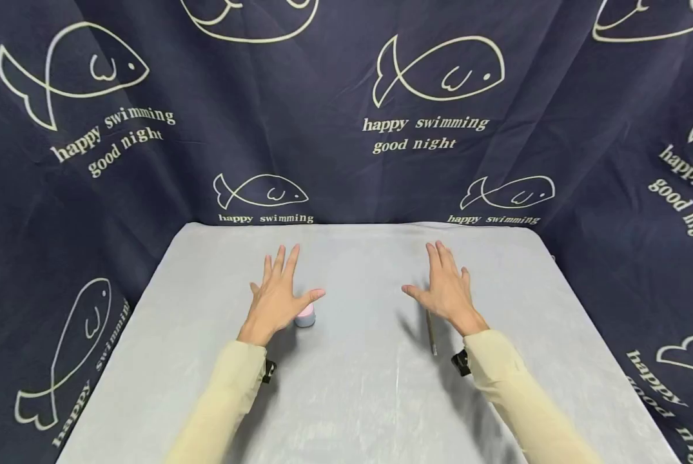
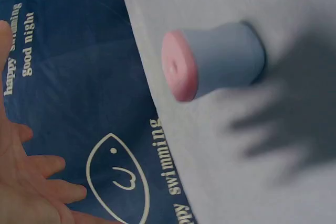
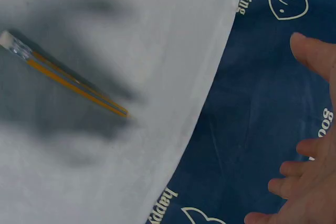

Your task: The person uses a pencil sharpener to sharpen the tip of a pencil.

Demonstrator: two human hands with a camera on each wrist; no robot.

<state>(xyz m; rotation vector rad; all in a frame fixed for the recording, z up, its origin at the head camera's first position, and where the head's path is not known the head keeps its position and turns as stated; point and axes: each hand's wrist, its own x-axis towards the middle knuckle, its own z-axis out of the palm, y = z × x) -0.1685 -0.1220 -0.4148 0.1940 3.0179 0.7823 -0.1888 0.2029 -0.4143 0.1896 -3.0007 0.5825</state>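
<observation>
The person wears loose, plain, pale cream long sleeves, the left sleeve (image 1: pixel 221 396) and the right sleeve (image 1: pixel 517 390) both softly creased and ending at the wrist. A small, blocky black device (image 1: pixel 270 370) shows at the inner edge of the left one, and a similar black gadget (image 1: pixel 461 363) at the right one's. Beyond the fabric, the left hand (image 1: pixel 273 299) and right hand (image 1: pixel 447 295) are bare.

Carrying a pink-topped cylinder (image 2: pixel 223 56) and a pencil (image 3: pixel 68 81)

Spreading out as a pale, faintly creased desk (image 1: pixel 358 290) with rounded far corners. Supporting the cylinder upright on its grey base, toward the left. Bearing the pencil flat toward the right, with its whitish end facing the near side. Catching soft shadows (image 2: pixel 304 108) around both.
</observation>
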